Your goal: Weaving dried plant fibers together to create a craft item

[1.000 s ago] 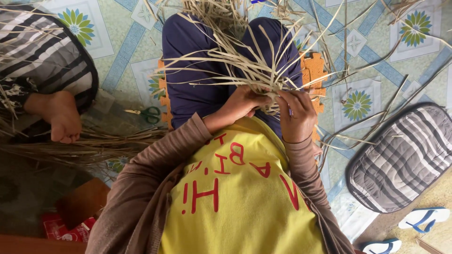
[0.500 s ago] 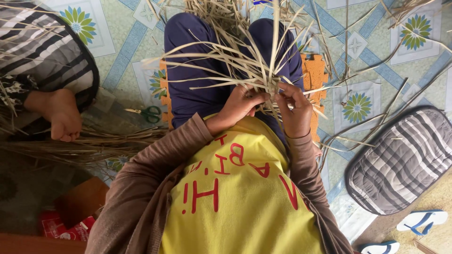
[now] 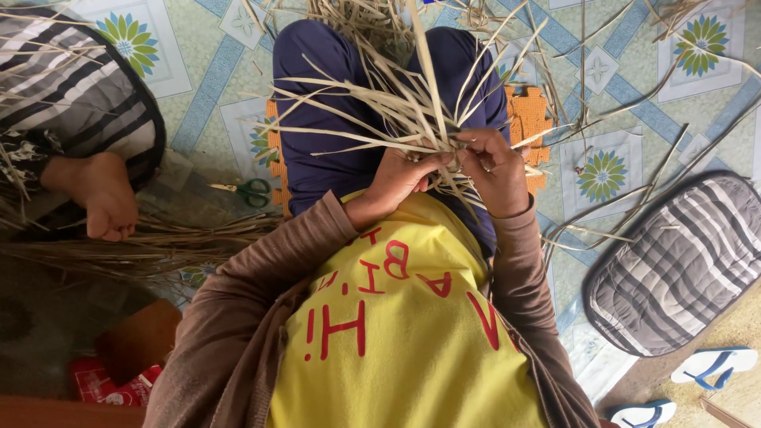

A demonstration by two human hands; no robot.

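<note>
Floor: a patterned mat (image 3: pixel 610 119) with flower motifs spreads beyond your fingers on every side, strewn with loose dry strips.
Cushion: a grey striped pad (image 3: pixel 682 265) lies well off to the right of your right hand, sandals below it.
Co-worker: another person's bare foot (image 3: pixel 99 194) rests far to the left of your left hand, above a long bundle of stalks (image 3: pixel 151 246).
Scissors: a green-handled pair (image 3: pixel 250 190) sits on the floor, left of your left wrist.
Weave: the half-made straw weave (image 3: pixel 412 111) sits over your lap, its loose ends fanning up and away from your fingertips.
Left hand (image 3: pixel 404 174): your fingers are curled closed around the woven knot, pinning it from the left.
Right hand (image 3: pixel 495 170): your fingers are bent in tight, pinching strips just right of the knot.
Doing it well: keep your left pinch firm so the crossing probably stays tight; feed one strip at a time, flat, not twisted.
</note>
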